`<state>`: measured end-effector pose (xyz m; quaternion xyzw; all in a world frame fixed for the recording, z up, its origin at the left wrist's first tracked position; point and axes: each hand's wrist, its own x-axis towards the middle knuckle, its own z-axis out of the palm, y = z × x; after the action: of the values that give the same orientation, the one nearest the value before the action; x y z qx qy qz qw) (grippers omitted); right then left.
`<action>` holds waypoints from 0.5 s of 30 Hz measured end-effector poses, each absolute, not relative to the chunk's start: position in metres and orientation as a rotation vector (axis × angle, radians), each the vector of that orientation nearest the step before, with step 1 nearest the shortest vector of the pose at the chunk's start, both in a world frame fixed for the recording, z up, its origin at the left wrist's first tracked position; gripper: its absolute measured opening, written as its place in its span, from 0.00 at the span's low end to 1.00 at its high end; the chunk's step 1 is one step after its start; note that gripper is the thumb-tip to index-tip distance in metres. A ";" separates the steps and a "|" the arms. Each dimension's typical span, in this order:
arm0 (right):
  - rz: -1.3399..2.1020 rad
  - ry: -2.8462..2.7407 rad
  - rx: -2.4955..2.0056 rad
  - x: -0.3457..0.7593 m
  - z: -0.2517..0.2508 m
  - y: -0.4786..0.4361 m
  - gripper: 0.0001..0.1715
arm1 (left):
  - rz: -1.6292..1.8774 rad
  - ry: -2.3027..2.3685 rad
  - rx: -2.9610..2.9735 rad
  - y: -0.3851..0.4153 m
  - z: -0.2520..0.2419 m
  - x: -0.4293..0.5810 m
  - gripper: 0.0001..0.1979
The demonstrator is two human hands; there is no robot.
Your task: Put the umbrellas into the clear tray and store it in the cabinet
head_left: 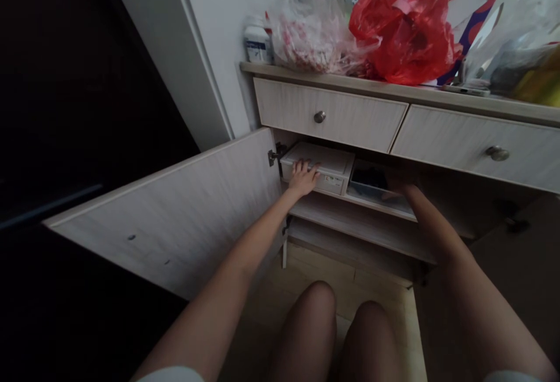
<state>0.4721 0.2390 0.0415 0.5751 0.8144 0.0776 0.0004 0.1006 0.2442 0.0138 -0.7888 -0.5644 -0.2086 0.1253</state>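
Note:
My left hand (pixel 304 178) lies with its fingers spread over the front top edge of a closed white box (pixel 326 157) on the cabinet's upper shelf. A label shows on the box's front. Beside it on the right is a clear bin (pixel 371 192) with something dark (pixel 368 175) inside. My right hand (pixel 399 182) reaches into the shadow at the right part of this bin. Its fingers are too dim to make out, and so is anything they might hold.
The cabinet door (pixel 184 213) stands open on the left. Above the shelf are two drawers with a round left knob (pixel 319 116) and right knob (pixel 497 153). A red plastic bag (pixel 406 32), a clear bag (pixel 310 32) and a white bottle (pixel 257 42) crowd the top.

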 end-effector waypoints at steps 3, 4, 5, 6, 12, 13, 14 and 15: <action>0.333 2.411 1.896 0.469 0.044 0.233 0.60 | -0.595 -1.657 -2.305 0.244 0.015 0.101 0.25; 0.364 2.358 1.950 0.468 0.045 0.231 0.59 | -0.594 -1.657 -2.308 0.244 0.015 0.101 0.25; 0.383 2.309 2.001 0.467 0.046 0.229 0.58 | -0.594 -1.655 -2.311 0.243 0.015 0.101 0.25; 0.400 2.268 2.044 0.465 0.049 0.226 0.57 | -0.594 -1.653 -2.314 0.243 0.016 0.101 0.25; 0.887 2.297 2.049 0.471 0.084 0.199 0.50 | -0.617 -1.662 -2.337 0.244 0.017 0.100 0.25; 0.942 2.289 2.044 0.476 0.088 0.194 0.47 | -0.625 -1.659 -2.344 0.244 0.017 0.100 0.25; 0.965 2.259 2.067 0.483 0.091 0.188 0.46 | -0.628 -1.656 -2.349 0.244 0.017 0.100 0.25; 0.956 2.205 2.134 0.492 0.091 0.183 0.44 | -0.627 -1.655 -2.351 0.244 0.017 0.100 0.25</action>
<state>0.4915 0.1834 0.0912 0.6634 0.6857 0.2972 -0.0362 0.1003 0.2436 0.0172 -0.7950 -0.5596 -0.2121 0.0992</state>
